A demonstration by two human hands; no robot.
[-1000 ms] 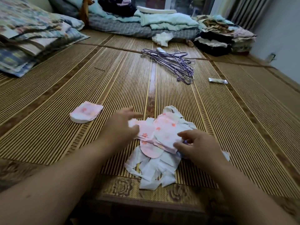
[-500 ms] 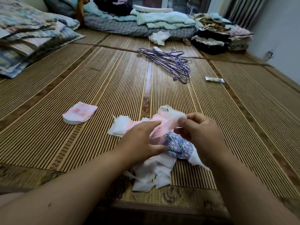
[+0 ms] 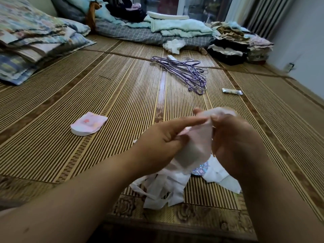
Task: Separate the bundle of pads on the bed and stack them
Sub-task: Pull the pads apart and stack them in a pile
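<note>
Both hands raised above the bamboo mat point(image 3: 122, 95), left hand point(image 3: 163, 139) and right hand point(image 3: 235, 139) each pinched shut on one blurred pale pad point(image 3: 198, 141) stretched between them. Directly beneath, partly hidden by the wrists, the remaining bundle of pads point(image 3: 168, 186) with loose white strips. Off to the left, well apart, a small pink stack point(image 3: 88, 123). Farther back, purple hangers point(image 3: 185, 71); right of them, a small tube point(image 3: 232, 91). Folded bedding point(image 3: 175, 27) along the far edge.

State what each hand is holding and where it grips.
Both hands hold one pale pad lifted off the pile: the left hand grips its left edge, the right hand pinches its upper right edge.
</note>
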